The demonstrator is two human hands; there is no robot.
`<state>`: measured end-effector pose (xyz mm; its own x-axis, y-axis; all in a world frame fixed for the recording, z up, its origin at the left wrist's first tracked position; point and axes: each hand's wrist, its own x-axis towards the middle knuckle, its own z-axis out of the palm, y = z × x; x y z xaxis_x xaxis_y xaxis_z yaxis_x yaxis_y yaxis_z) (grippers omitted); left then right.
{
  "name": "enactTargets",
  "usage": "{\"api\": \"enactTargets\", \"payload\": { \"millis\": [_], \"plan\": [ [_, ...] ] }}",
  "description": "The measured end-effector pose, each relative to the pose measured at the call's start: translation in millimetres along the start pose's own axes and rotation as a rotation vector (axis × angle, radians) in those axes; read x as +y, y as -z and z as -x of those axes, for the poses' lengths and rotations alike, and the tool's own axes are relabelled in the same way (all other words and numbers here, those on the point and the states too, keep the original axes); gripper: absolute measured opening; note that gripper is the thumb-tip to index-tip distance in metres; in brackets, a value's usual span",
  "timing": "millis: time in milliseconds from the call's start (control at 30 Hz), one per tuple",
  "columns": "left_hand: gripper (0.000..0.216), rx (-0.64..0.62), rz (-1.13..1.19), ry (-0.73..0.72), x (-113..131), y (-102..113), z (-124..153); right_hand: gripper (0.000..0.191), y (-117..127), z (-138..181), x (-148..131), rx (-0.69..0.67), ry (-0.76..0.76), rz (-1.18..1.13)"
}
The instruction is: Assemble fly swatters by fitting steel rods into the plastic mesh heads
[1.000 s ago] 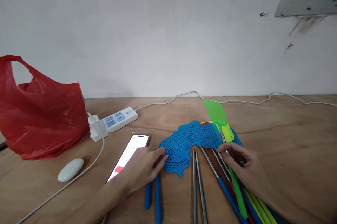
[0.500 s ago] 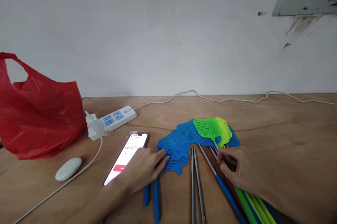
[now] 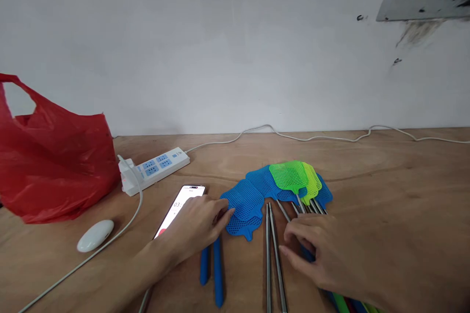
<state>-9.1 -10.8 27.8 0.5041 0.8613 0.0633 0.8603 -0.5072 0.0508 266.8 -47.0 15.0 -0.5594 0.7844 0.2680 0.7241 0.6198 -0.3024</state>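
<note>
Several fly swatters lie fanned on the wooden table (image 3: pixel 404 190): blue mesh heads (image 3: pixel 245 205), a green head (image 3: pixel 289 176) on top and a yellow-green one (image 3: pixel 314 181) beside it. Their metal shafts (image 3: pixel 271 249) and blue handles (image 3: pixel 216 274) run toward me. My left hand (image 3: pixel 196 227) lies flat over the blue handles, fingertips touching the leftmost blue head, fingers stretched out. My right hand (image 3: pixel 323 249) rests palm down on the shafts right of the middle, fingers slightly curled over them; whether it grips one I cannot tell.
A phone (image 3: pixel 176 210) with a lit screen lies partly under my left hand. A white power strip (image 3: pixel 154 168), its cable, a white mouse-like object (image 3: pixel 96 234) and a red plastic bag (image 3: pixel 51 166) sit at the left. A white cable runs along the wall.
The green swatter, lifted and tilted a second ago, now lies flat on the pile. My right hand has slid left and nearer to me along the shafts. The left hand has barely moved.
</note>
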Motion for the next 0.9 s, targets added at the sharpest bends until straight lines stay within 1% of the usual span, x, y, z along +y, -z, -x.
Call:
{"api": "enactTargets", "payload": {
  "millis": [133,300,400,567,733,900],
  "plan": [
    [0.043,-0.04,-0.033,0.024,-1,-2,0,0.016,-13,-1,-11,-0.034,-0.032,-0.004],
    [0.044,-0.058,-0.035,0.004,-4,-15,4,0.015,-25,-3,-12,-0.01,-0.113,0.052],
    [0.044,-0.072,-0.03,0.006,-5,-18,5,0.013,-28,-4,-15,-0.002,-0.163,0.093],
    [0.046,-0.068,-0.031,0.002,-7,-18,5,0.014,-30,-2,-17,0.052,-0.21,0.132],
    [0.047,-0.075,-0.074,0.01,-10,-21,8,0.017,-31,-2,-13,0.05,-0.241,0.097],
    [0.048,-0.02,-0.083,-0.013,-8,-21,11,0.02,-30,-1,-11,0.079,-0.262,0.026]
  ]
}}
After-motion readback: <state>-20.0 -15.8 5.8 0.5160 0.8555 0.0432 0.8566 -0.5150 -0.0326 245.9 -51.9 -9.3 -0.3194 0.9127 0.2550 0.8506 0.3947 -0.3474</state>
